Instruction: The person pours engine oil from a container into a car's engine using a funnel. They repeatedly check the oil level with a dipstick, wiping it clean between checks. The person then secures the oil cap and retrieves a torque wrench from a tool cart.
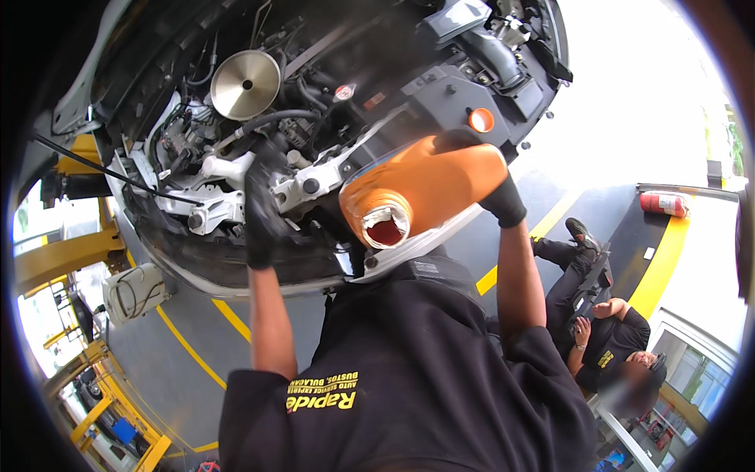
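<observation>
My right hand (504, 202), in a black glove, grips an orange oil jug (440, 177) by its handle side. The jug lies tilted over the car's front edge, its uncapped mouth toward me, with torn white seal around the opening and dark red showing inside. My left hand (263, 208), also black-gloved, is over the front of the engine bay beside a white metal bracket; motion smears its fingers. A wide metal funnel (245, 85) stands in the engine beyond it. An orange cap (481, 120) rests on the black plastic cover (448, 98) past the jug.
The open engine bay has hoses and a radiator cap (344, 93). A thin black rod (110, 171) crosses at left. Yellow lift parts (67, 259) and a pale container (135, 293) stand left. At right, another person (621, 338) sits near a red extinguisher (664, 204).
</observation>
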A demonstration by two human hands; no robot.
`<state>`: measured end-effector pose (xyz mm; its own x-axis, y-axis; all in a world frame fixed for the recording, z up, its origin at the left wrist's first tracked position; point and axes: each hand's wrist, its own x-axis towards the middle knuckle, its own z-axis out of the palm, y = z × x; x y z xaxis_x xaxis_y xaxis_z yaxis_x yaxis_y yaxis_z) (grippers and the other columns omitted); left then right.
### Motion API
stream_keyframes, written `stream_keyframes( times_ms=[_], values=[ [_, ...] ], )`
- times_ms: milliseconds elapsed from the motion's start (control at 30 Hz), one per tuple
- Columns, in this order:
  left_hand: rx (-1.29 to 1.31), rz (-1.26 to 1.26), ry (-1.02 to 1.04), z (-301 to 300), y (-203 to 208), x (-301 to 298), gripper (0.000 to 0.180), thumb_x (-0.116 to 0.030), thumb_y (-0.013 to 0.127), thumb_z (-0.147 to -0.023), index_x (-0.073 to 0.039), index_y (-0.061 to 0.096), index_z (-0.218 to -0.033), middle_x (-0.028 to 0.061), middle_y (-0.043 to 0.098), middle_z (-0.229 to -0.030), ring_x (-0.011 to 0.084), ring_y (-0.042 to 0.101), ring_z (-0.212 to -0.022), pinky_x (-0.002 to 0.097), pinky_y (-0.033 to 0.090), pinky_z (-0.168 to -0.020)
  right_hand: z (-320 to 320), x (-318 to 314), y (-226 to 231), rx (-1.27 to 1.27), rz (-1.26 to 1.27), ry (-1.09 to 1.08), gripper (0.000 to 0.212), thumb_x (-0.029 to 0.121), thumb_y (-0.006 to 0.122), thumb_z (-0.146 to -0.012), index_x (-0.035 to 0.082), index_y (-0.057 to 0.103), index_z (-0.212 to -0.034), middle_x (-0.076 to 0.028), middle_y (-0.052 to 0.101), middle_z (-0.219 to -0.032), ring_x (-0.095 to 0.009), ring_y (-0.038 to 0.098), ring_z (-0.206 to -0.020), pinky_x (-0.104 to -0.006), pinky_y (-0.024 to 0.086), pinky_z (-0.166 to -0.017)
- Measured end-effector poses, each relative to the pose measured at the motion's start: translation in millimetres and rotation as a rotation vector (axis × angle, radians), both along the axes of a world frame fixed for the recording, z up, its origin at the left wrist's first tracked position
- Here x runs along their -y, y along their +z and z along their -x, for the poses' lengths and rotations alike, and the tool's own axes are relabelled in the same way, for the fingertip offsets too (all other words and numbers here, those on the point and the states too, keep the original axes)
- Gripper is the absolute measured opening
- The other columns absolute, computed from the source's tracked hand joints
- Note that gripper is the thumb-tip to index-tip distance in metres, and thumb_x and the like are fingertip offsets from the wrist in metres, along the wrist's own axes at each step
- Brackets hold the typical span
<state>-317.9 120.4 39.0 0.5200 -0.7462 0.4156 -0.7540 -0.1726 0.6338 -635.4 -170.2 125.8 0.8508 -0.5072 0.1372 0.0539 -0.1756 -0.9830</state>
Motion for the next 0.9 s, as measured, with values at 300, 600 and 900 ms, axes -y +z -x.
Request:
stream_keyframes(
  times_ms=[300,600,900],
  values=[
    [-0.350,0.010,-0.085,169,35,54,0.110,-0.036,0.099,-0.063,0.000,0.036,-0.147,0.0174,0.050,-0.142,0.0299,0.052,-0.132,0.0467,0.045,-0.110,16,60,-3,-0.274,0.721,0.144,0.080,0.020,0.088,-0.074,0.016,0.052,-0.146,-0.019,0.053,-0.146,-0.041,0.050,-0.134,-0.0470,0.045,-0.111],
    [-0.039,0.073,0.081,204,49,73,0.112,-0.047,0.096,-0.066,-0.002,0.038,-0.150,0.0180,0.052,-0.138,0.0363,0.052,-0.129,0.0485,0.043,-0.108,30,117,-91,-0.497,0.822,-0.249,0.040,0.022,0.073,-0.087,0.023,0.068,-0.126,-0.022,0.060,-0.124,-0.044,0.060,-0.112,-0.0502,0.052,-0.095],
    [-0.163,0.133,0.090,226,45,85,0.113,-0.046,0.098,-0.063,-0.001,0.038,-0.148,0.0198,0.051,-0.139,0.0365,0.052,-0.129,0.0473,0.044,-0.109,23,9,107,0.371,0.720,-0.155,0.041,0.010,0.088,-0.075,0.006,0.071,-0.112,-0.010,0.072,-0.110,-0.025,0.068,-0.106,-0.0383,0.054,-0.088]
  ],
)
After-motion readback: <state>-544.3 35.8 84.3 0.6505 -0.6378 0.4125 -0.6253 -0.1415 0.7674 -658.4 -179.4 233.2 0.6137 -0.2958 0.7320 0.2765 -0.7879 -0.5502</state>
